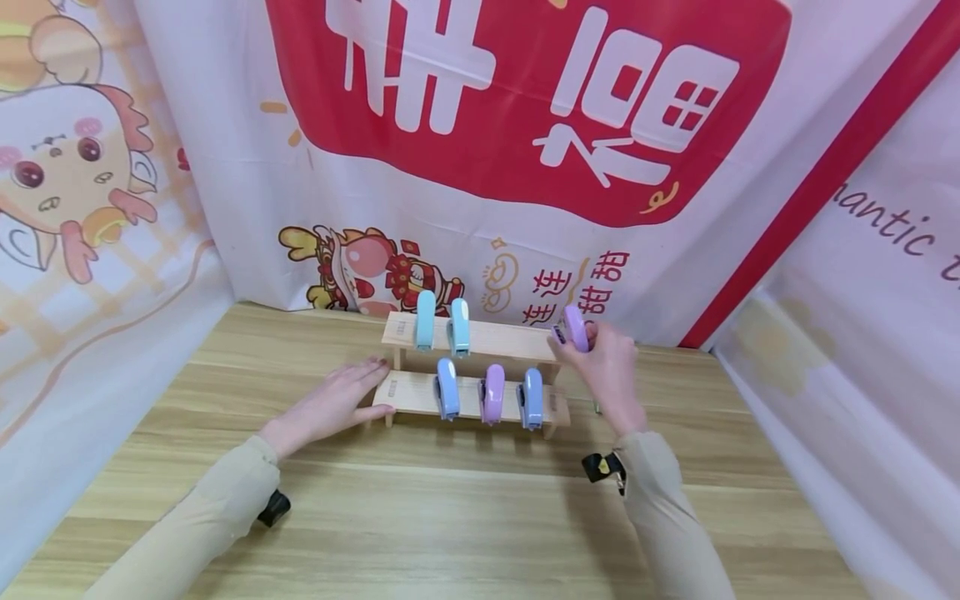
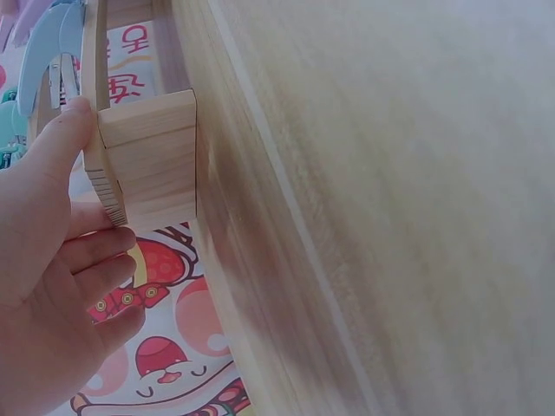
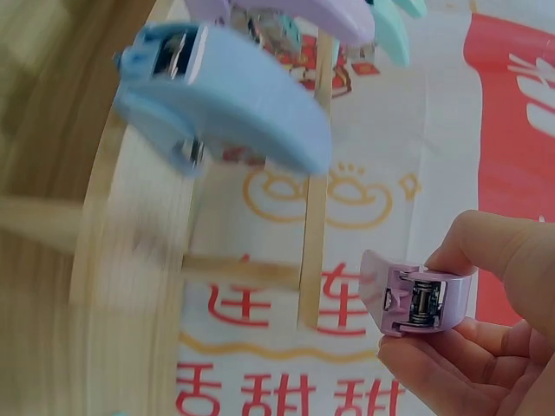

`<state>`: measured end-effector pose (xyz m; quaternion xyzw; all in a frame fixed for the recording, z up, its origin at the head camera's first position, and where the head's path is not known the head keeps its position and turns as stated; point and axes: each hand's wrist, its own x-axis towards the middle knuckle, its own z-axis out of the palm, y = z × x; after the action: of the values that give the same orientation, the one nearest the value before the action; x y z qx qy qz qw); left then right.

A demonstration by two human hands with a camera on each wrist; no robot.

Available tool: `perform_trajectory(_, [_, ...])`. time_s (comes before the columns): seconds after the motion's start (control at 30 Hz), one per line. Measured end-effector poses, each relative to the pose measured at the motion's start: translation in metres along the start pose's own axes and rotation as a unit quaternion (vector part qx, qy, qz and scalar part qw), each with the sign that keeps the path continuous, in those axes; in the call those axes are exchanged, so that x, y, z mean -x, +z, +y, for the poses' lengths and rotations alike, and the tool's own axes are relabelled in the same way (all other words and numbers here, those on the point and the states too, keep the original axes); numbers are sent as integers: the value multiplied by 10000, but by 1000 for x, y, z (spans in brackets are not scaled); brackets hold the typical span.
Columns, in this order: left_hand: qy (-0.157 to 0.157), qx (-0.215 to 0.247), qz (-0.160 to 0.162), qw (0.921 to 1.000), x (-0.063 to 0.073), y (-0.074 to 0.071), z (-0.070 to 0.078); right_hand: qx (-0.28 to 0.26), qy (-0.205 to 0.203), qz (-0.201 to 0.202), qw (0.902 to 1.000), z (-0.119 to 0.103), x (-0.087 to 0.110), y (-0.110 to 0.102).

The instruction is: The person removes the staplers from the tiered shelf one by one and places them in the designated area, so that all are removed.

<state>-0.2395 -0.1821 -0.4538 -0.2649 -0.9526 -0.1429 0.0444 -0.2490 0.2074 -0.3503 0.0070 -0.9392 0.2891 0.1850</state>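
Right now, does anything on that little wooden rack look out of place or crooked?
Nothing is damaged or spilled. The one odd gap is on the wooden rack: its upper shelf carries two teal staplers on the left, with the right side bare. The right hand holds a purple stapler beside that end.

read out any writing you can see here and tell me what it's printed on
"antic": the legible part of a word cut off on both sides, on the right-hand cloth wall.
Large white Chinese characters on the red panel of the back banner: cropped, not readable whole.
"连连甜甜": small red characters low on that banner.
Staplers and wooden rack: no readable text.
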Motion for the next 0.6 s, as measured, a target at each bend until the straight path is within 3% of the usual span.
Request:
perform_trajectory(0.33, [9,8,21,10000,-1,-1,0,531,-37,703,9961,39,-1,-14])
perform_trajectory(0.6, [9,24,-9,10000,-1,-1,1,624,225,806,9945,72,4,-20])
